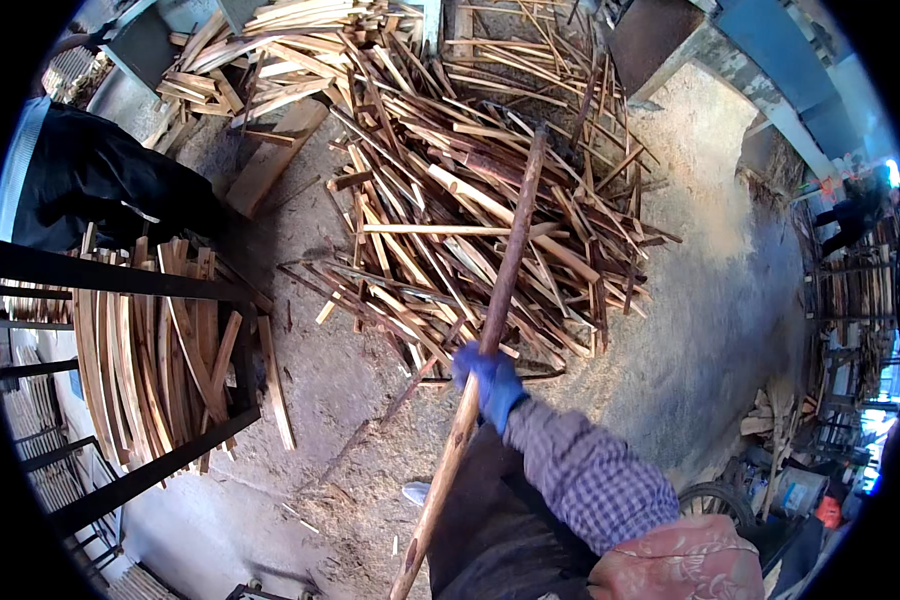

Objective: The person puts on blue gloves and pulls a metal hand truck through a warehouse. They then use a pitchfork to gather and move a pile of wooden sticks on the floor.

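My right hand, in a blue glove, is closed around a long wooden pole. The pole slants from the lower edge of the picture up over a heap of wooden strips, its upper part dark with bark and its lower part paler. Beyond my hand lies the large loose heap of wooden strips on the floor, the pieces crossing one another. Whether the far end of the pole touches the heap I cannot tell. My left hand does not show.
At the left, a dark metal rack holds upright wooden slats. A person in dark clothing bends behind it. A wide board lies left of the heap. Blue-grey machinery stands far right, and a wheel at lower right.
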{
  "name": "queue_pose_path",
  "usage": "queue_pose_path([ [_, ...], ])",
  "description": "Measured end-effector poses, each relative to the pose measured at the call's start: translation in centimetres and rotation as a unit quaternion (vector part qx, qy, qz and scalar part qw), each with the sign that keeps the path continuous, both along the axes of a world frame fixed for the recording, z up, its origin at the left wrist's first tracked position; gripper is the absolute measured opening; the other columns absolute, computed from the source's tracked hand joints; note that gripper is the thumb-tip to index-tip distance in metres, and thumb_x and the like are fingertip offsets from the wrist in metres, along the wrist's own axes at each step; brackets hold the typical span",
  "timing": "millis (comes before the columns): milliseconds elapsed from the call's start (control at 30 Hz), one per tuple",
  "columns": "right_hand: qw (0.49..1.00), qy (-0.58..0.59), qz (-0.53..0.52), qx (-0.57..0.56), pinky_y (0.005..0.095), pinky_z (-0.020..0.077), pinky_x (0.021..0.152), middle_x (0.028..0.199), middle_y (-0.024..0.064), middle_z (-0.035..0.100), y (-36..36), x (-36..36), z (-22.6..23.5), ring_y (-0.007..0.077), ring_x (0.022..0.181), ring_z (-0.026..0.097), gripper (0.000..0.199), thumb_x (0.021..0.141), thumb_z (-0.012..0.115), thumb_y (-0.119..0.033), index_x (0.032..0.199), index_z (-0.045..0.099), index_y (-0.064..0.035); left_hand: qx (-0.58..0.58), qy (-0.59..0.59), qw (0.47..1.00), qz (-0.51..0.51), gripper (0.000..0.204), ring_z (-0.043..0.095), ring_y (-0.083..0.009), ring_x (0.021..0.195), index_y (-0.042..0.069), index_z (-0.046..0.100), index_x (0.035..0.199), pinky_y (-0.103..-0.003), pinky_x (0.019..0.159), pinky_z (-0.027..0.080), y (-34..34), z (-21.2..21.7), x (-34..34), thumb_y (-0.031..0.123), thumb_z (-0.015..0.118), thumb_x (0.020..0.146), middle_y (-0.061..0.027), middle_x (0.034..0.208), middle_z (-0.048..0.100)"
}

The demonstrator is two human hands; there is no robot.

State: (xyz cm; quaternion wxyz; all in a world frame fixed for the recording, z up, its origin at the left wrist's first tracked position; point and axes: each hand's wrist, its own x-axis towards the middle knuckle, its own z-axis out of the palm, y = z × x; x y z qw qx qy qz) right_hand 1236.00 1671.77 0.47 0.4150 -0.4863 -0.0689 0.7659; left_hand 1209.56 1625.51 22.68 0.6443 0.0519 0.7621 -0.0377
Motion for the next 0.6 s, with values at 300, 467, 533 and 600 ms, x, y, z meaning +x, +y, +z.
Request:
queue_pose_path([
  [300,0.980,-0.165,-0.082,-0.072,0.0273,0.0439,0.049,0.066,0.0011,0.058,7.3,1.9,-1.6,0.0131,0.051,0.050,0.014,0.083,0.067,-0.020,0.083,0.061,-0.0069,0.089,0.054,0.994,-0.027,0.037,0.060,-0.0208,0.062,0.005,0.059,0.118,-0.033,0.055,0.051,1.0,1.1,0.7,0.029,0.064,0.090,-0.0057,0.079,0.064],
  [467,0.993,-0.056,-0.085,0.056,0.0284,0.0338,0.042,0.057,0.0031,0.050,-5.6,0.9,-2.0,0.0136,0.043,0.041,0.018,0.077,0.067,-0.016,0.069,0.056,-0.0040,0.099,0.130,0.965,-0.205,0.034,0.068,-0.0249,0.077,0.013,0.066,0.108,-0.037,0.067,0.053,-8.4,1.0,-1.3,0.041,0.061,0.089,-0.0092,0.086,0.071],
  [533,0.989,-0.120,-0.079,0.042,0.0270,0.0345,0.041,0.058,0.0031,0.051,-12.1,-2.7,1.2,0.0140,0.044,0.045,0.019,0.079,0.068,-0.016,0.069,0.055,-0.0053,0.080,0.110,0.977,-0.166,0.035,0.068,-0.0262,0.078,0.012,0.066,0.108,-0.038,0.068,0.053,-12.2,-0.6,-2.5,0.041,0.062,0.089,-0.0105,0.086,0.070],
  [600,0.990,-0.119,-0.075,0.004,0.0273,0.0379,0.041,0.061,-0.0003,0.051,-18.5,-6.1,5.8,0.0112,0.047,0.047,0.019,0.086,0.068,-0.024,0.081,0.056,-0.0098,0.066,0.085,0.985,-0.131,0.036,0.067,-0.0275,0.079,0.012,0.066,0.108,-0.039,0.068,0.053,-14.6,-2.4,-3.5,0.041,0.062,0.088,-0.0117,0.086,0.070],
])
